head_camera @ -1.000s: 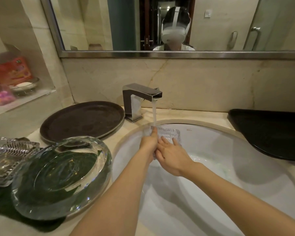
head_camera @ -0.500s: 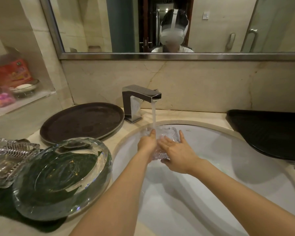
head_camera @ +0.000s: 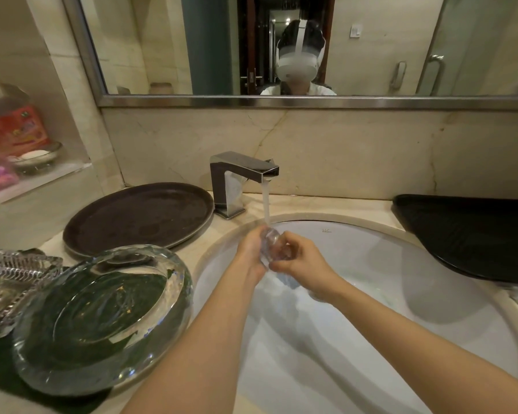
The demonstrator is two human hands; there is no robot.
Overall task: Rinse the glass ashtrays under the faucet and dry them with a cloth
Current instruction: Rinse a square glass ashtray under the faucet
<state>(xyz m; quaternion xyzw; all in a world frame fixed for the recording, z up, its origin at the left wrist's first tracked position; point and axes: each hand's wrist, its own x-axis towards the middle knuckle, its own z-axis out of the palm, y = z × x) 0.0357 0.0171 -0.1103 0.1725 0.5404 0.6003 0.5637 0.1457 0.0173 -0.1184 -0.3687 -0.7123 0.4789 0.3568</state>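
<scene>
— Where is the small glass ashtray (head_camera: 272, 245) just now?
— Over the sink (head_camera: 371, 252), right under the stream from the faucet (head_camera: 243, 174). It is tipped up on edge, its long axis running from near the spout down toward the person; which way its hollow faces is blurred by water.
— And the hands?
— Both hold it. The left hand (head_camera: 250, 249) grips its left side with curled fingers; the right hand (head_camera: 304, 261) curls round its right side, thumb on top.
— What lies around?
— On the worktop (head_camera: 296, 204) left of the sink a large round glass ashtray (head_camera: 102, 318) rests tilted on a dark green cloth (head_camera: 0, 372), touching a ribbed square glass ashtray (head_camera: 9, 282) at the far left. Behind them sits a round brown tray (head_camera: 138, 218); a black tray (head_camera: 473, 234) sits right of the sink.
</scene>
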